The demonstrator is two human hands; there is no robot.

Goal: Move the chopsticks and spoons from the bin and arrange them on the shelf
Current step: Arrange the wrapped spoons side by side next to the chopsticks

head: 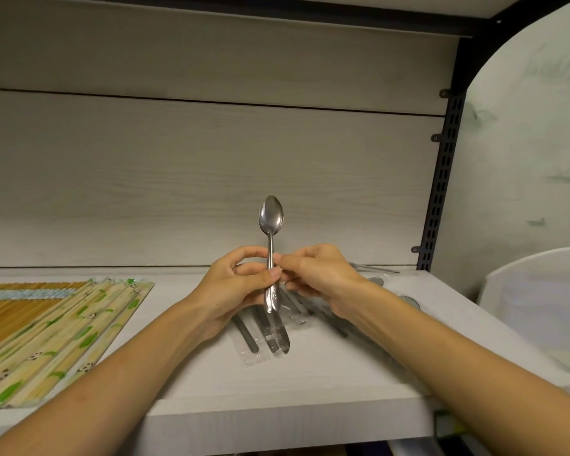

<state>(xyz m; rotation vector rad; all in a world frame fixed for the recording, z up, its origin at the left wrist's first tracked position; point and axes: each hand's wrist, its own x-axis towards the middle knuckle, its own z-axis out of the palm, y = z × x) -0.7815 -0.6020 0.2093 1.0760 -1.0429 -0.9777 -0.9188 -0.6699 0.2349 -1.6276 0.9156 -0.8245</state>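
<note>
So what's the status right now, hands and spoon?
Both hands, left and right, pinch one spoon upright, bowl up. Wrapped spoons lie on the shelf beneath. Chopsticks at left, clear.

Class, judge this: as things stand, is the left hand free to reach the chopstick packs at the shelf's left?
Probably not yet: the left hand and right hand both grip the upright spoon. The path to the chopstick packs looks unobstructed.

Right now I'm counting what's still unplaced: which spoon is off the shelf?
The bare spoon, held upright by both hands, left and right, bowl up. The other spoons lie flat on the shelf, some in clear wrappers.
</note>
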